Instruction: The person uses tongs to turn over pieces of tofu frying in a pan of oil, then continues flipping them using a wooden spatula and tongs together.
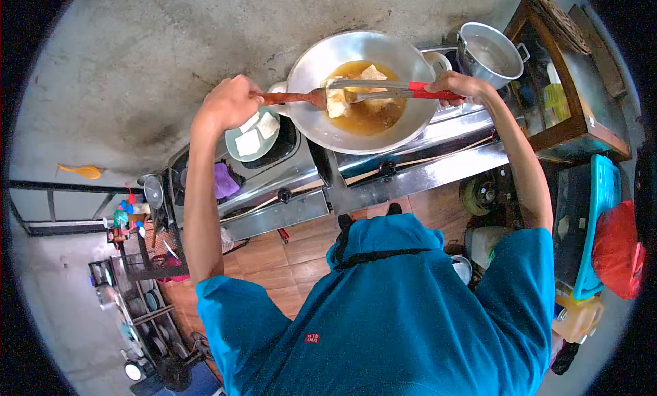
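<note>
A wide metal wok (308,71) sits on the stove with brown-yellow liquid (369,124) in its bottom. Several pale blocks that look like tofu (337,105) lie in that liquid. My left hand (234,103) is wrapped round the handle of a wooden spatula (291,98), its blade against the block on the left. In my right hand (457,88) are metal tongs (387,84) with red grips, their tips reaching across the wok to the same block. Beside the wok, below my left hand, a pale green bowl (269,143) holds several white blocks (248,143).
A two-handled metal pot (489,54) stands to the right of the wok, near a wooden glass-sided cabinet (568,95). A purple cloth (225,180) lies on the left of the metal stove (274,184). An orange ladle-like utensil (82,171) is at far left.
</note>
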Action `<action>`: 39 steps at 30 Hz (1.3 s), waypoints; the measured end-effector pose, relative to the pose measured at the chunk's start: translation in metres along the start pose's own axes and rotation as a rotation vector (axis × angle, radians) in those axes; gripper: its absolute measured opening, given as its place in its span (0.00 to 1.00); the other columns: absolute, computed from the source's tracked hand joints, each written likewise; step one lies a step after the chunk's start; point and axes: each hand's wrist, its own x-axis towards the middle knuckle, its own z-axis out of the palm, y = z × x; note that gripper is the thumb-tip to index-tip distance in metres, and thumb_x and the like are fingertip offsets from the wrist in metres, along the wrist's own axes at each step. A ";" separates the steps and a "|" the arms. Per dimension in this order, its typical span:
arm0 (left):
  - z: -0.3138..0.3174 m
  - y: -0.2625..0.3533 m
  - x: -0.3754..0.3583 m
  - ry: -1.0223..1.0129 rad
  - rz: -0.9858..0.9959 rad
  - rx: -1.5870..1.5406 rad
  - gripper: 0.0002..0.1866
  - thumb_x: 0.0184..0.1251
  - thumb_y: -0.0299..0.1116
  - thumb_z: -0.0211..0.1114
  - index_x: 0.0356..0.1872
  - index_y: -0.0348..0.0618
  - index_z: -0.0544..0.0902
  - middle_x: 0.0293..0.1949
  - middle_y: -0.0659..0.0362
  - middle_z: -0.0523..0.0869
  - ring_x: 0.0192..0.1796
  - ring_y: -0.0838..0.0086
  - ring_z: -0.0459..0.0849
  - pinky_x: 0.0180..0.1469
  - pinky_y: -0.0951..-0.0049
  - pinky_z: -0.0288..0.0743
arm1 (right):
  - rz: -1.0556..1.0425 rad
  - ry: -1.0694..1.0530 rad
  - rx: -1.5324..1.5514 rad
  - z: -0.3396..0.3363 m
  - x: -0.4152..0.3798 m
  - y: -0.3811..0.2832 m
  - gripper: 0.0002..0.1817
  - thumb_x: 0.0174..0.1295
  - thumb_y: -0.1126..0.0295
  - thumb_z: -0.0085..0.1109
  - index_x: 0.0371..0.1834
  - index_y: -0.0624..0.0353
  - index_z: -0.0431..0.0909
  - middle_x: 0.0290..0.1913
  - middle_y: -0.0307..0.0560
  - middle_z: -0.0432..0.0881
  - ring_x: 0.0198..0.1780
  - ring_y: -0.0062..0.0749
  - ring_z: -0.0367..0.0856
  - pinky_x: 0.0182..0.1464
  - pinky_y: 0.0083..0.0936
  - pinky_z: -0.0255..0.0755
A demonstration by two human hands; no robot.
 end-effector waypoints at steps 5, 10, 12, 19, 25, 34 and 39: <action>0.001 -0.008 0.000 0.001 0.007 -0.015 0.14 0.58 0.33 0.60 0.43 0.39 0.86 0.36 0.41 0.85 0.43 0.51 0.85 0.48 0.59 0.75 | 0.024 -0.015 -0.026 0.001 -0.008 -0.009 0.20 0.61 0.51 0.61 0.27 0.60 0.80 0.17 0.36 0.74 0.15 0.17 0.68 0.14 0.17 0.57; 0.003 -0.013 0.000 0.012 0.002 -0.025 0.14 0.59 0.33 0.61 0.44 0.39 0.85 0.38 0.41 0.85 0.45 0.51 0.85 0.49 0.58 0.75 | -0.002 0.026 -0.099 -0.001 -0.007 -0.012 0.22 0.60 0.50 0.62 0.25 0.61 0.80 0.15 0.35 0.72 0.14 0.17 0.66 0.13 0.18 0.56; 0.004 -0.011 0.001 0.007 -0.001 -0.026 0.14 0.59 0.33 0.61 0.44 0.40 0.85 0.38 0.41 0.85 0.45 0.51 0.85 0.49 0.58 0.75 | -0.011 0.033 -0.125 -0.004 -0.007 -0.011 0.25 0.59 0.48 0.63 0.28 0.64 0.81 0.14 0.36 0.72 0.12 0.17 0.66 0.12 0.18 0.54; 0.002 -0.004 0.003 0.014 -0.022 -0.025 0.14 0.60 0.33 0.61 0.43 0.40 0.85 0.38 0.42 0.85 0.45 0.52 0.85 0.50 0.58 0.75 | 0.011 0.049 -0.241 -0.013 -0.014 -0.015 0.22 0.63 0.52 0.59 0.38 0.65 0.84 0.14 0.35 0.70 0.14 0.17 0.66 0.13 0.18 0.56; -0.008 -0.022 -0.014 0.141 0.023 -0.027 0.14 0.60 0.34 0.60 0.43 0.39 0.85 0.37 0.43 0.86 0.43 0.52 0.85 0.49 0.59 0.75 | 0.020 0.108 -0.226 -0.005 -0.034 -0.037 0.21 0.64 0.54 0.59 0.31 0.66 0.83 0.13 0.35 0.69 0.12 0.17 0.64 0.13 0.19 0.54; 0.000 -0.029 -0.022 0.065 -0.012 -0.060 0.14 0.62 0.34 0.61 0.44 0.36 0.85 0.39 0.42 0.86 0.45 0.53 0.85 0.51 0.60 0.75 | 0.034 0.104 -0.209 0.004 -0.031 -0.046 0.22 0.63 0.54 0.59 0.26 0.66 0.81 0.14 0.35 0.69 0.13 0.18 0.64 0.12 0.19 0.53; 0.005 -0.031 -0.019 0.087 0.008 -0.066 0.14 0.61 0.34 0.60 0.43 0.39 0.85 0.37 0.42 0.85 0.44 0.52 0.85 0.49 0.58 0.75 | 0.019 0.119 -0.194 0.006 -0.024 -0.043 0.22 0.62 0.53 0.59 0.28 0.65 0.81 0.15 0.36 0.69 0.13 0.18 0.63 0.13 0.19 0.53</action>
